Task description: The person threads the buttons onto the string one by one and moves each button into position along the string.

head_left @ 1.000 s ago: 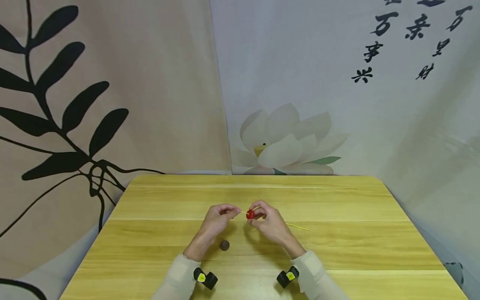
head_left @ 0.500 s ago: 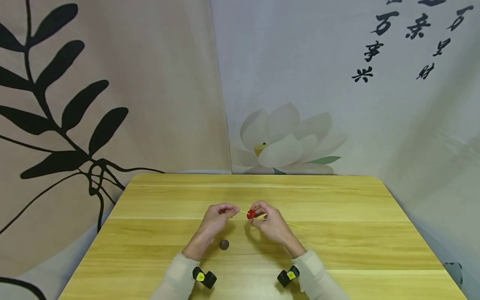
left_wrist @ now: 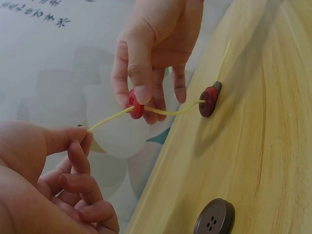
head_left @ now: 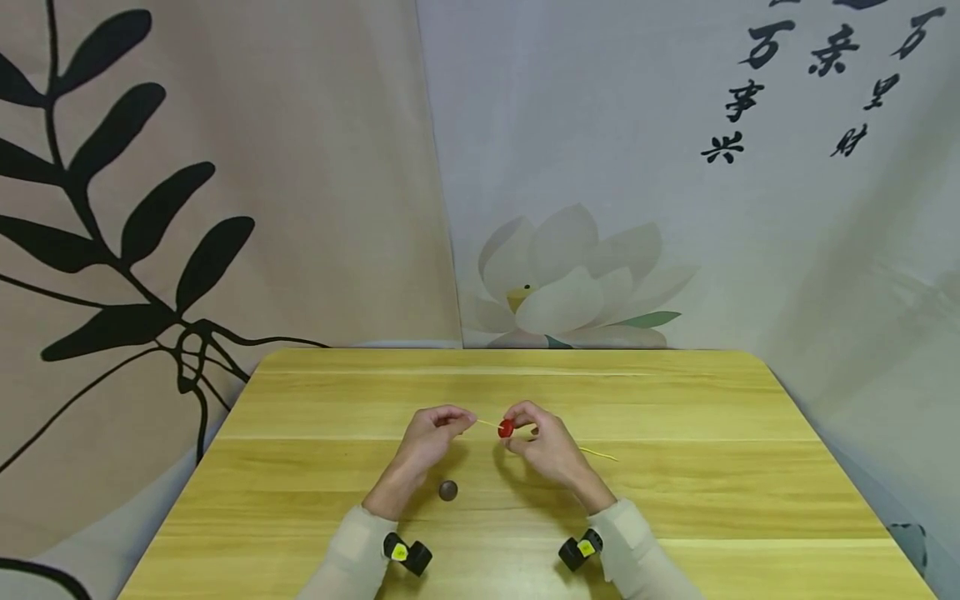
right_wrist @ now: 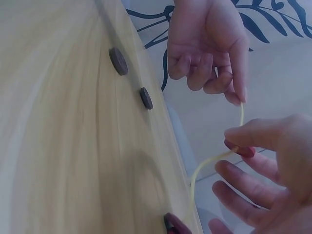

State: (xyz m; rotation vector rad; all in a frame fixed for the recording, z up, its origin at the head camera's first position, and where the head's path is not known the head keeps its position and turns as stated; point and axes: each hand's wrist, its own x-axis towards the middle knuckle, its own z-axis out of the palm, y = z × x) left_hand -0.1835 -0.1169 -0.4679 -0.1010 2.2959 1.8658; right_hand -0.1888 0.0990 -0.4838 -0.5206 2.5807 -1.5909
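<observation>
My left hand [head_left: 429, 439] pinches the end of a yellow string [left_wrist: 110, 119] between thumb and forefinger. Opposite it, my right hand [head_left: 549, 443] holds a red button [left_wrist: 136, 104] by its edge, with the string running through it. Beyond that button the string sags to a dark red button [left_wrist: 207, 104], a brighter red one [left_wrist: 213, 91] and a grey-brown one [left_wrist: 218, 86], close together at the table. A brown four-hole button [head_left: 448, 491] lies below my left hand. In the right wrist view, two dark buttons [right_wrist: 118, 61] show on the table.
The wooden table [head_left: 300, 500] ends at a far edge before a printed curtain [head_left: 345, 167]. The string's yellow tail [head_left: 599, 454] lies right of my right hand. Black wrist cameras [head_left: 407, 554] sit at both sleeve cuffs.
My right hand and the red button have shifted slightly right, so a little more string shows between the hands. My left hand has moved slightly left, still pinching the string.
</observation>
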